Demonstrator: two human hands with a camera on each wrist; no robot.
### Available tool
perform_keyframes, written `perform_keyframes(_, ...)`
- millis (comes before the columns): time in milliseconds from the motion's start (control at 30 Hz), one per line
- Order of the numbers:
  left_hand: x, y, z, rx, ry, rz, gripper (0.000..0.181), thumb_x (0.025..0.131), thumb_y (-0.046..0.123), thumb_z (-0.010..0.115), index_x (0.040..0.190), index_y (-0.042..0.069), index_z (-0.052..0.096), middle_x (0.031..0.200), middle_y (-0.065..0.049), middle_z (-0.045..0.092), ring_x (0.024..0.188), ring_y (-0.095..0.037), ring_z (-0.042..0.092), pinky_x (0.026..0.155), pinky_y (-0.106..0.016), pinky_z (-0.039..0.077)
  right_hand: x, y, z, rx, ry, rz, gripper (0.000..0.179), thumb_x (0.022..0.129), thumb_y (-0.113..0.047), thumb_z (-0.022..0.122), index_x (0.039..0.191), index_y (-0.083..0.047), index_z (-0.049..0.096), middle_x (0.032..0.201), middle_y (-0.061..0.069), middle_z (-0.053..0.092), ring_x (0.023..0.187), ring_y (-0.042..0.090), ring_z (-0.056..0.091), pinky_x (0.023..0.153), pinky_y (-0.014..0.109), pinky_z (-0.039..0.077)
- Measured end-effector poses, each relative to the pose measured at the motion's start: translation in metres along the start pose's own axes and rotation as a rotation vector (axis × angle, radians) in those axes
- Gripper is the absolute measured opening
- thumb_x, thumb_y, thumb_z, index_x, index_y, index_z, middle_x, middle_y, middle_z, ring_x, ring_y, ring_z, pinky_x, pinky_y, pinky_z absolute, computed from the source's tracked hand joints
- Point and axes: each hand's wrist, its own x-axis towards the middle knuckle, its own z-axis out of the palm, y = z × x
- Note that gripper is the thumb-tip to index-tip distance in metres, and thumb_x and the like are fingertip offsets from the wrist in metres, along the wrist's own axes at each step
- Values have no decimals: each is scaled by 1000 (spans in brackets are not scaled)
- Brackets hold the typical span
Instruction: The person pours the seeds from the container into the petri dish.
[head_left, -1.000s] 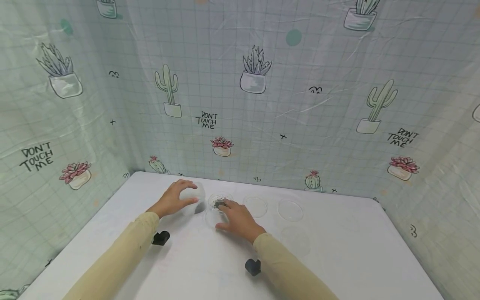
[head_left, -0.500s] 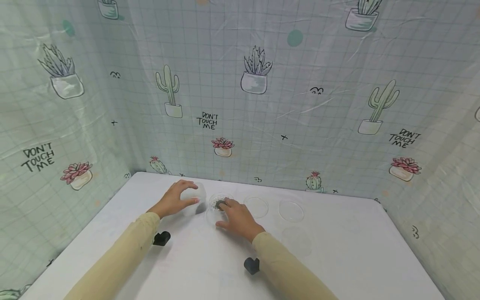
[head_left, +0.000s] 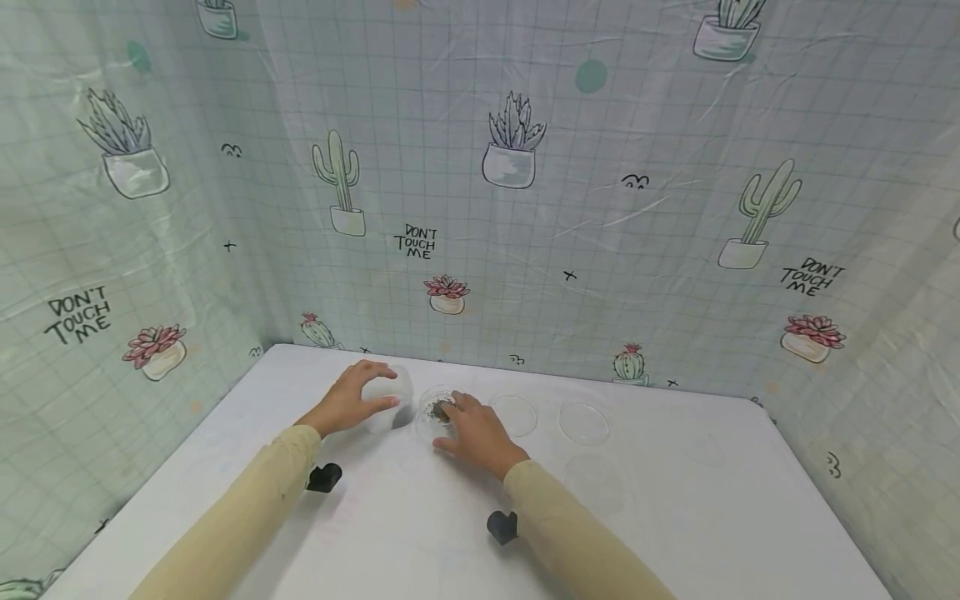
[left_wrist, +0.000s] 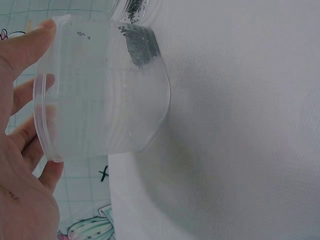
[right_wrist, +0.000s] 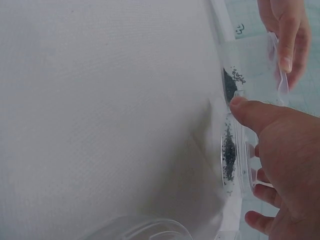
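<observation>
My left hand [head_left: 348, 402] grips a translucent plastic tub [left_wrist: 85, 115] by its rim, thumb on one side and fingers round the other. Dark grains [left_wrist: 140, 46] lie heaped in one corner of the tub's base. To its right sits a clear shallow petri dish [right_wrist: 223, 160] with more dark grains [right_wrist: 229, 152] in it. Close over the dish, my right hand [head_left: 480, 435] holds a clear round lid [right_wrist: 246, 167] at its edge, between thumb and fingers. In the head view, the right fingers cover part of dish and lid.
Right of the dish, clear round pieces lie on the white table [head_left: 712, 517]: one ring [head_left: 514, 398], another [head_left: 585, 406], and a faint one [head_left: 596, 483] nearer. A cactus-print curtain [head_left: 450, 167] stands behind the table. Black wrist mounts [head_left: 325, 477] hang under both forearms.
My right hand has shifted slightly forward, and the lid's outline now overlaps the dish more. The left hand and tub have stayed in place.
</observation>
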Motion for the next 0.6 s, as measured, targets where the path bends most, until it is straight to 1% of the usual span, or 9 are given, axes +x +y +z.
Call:
perform_keyframes(100, 0, 1, 0, 3, -2, -9, 49, 87, 42, 69, 129, 19, 57, 144, -12, 44, 136, -39, 36, 109, -66, 30, 2, 1, 1, 4, -6, 8, 66, 87, -54, 63, 141, -17, 50, 152, 8, 41, 140, 26, 41, 110, 45, 42)
perform_keyframes(333, 0, 2, -1, 13, -16, -51, 51, 87, 44, 69, 130, 20, 56, 146, -11, 43, 138, -38, 33, 110, -66, 29, 5, 3, 2, 17, -20, 22, 67, 89, -54, 62, 142, -17, 49, 153, 8, 40, 140, 26, 41, 110, 46, 42)
perform_keyframes(600, 2, 2, 1, 9, -17, -54, 52, 86, 47, 69, 129, 21, 57, 146, -11, 43, 138, -38, 34, 110, -66, 30, 6, 4, 0, 24, -19, 29, 65, 89, -53, 61, 141, -15, 50, 153, 10, 39, 139, 28, 42, 109, 48, 43)
